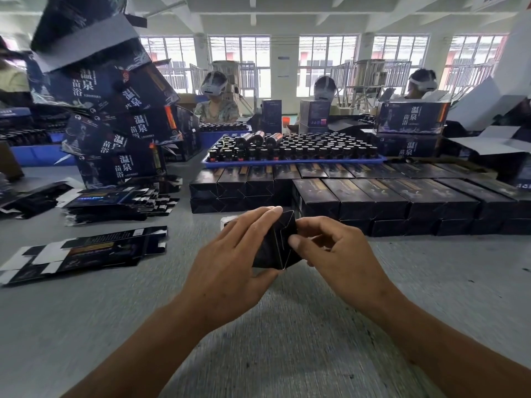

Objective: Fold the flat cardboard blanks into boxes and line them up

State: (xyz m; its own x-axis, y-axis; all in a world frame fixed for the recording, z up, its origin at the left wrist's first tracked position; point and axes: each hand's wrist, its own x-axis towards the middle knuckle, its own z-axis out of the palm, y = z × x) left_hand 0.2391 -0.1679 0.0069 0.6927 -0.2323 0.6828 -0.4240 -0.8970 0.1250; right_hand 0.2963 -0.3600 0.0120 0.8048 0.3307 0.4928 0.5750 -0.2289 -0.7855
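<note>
One dark box [275, 242] is held above the grey counter [287, 326], end-on to the camera, between two hands. The left hand [230, 254] is curled around its left side, with the fingers [258, 216] laid together over the top edge. On the right hand [339, 254], thumb and bent fingers are pinched on an end flap.

Behind, finished boxes [373, 196] are lined up in two rows, stacked two high; an exact count cannot be made. To the left, two lots of flat blanks [86, 251] are laid out: a loose spread near the front and a thicker stack [115, 205] behind it. One blue tray [293, 162] is filled with dark bottles [287, 147], too many to count. Large printed cartons [120, 124] are piled at the left.

Three people are seated across the counter before a wall of windows [238, 64].
</note>
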